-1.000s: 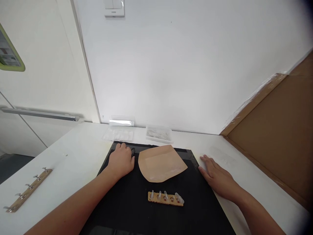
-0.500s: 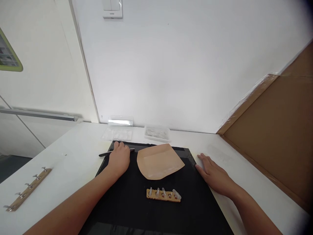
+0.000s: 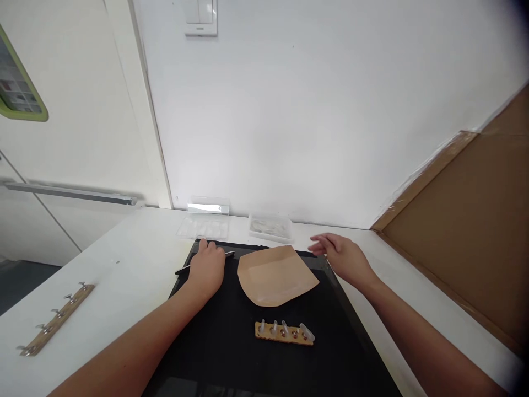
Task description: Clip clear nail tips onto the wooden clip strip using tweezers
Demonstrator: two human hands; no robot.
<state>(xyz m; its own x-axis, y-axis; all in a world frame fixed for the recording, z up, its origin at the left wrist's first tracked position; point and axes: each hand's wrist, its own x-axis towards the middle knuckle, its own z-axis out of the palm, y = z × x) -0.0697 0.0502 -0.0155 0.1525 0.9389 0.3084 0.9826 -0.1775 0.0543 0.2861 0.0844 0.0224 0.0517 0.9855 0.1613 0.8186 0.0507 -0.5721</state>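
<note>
Head view: hands at black mat, frame centre.
Left hand gripped tweezers; right hand hovered, fingers loose, beside tan envelope.

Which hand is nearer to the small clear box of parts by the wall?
Right. The right hand hovers just right of and in front of the clear box. The left hand lies farther off to its left on the black mat, on tweezers.

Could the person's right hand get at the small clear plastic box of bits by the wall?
Probably yes: the right hand hovers open, close to the small clear plastic box, with nothing between them.
</note>
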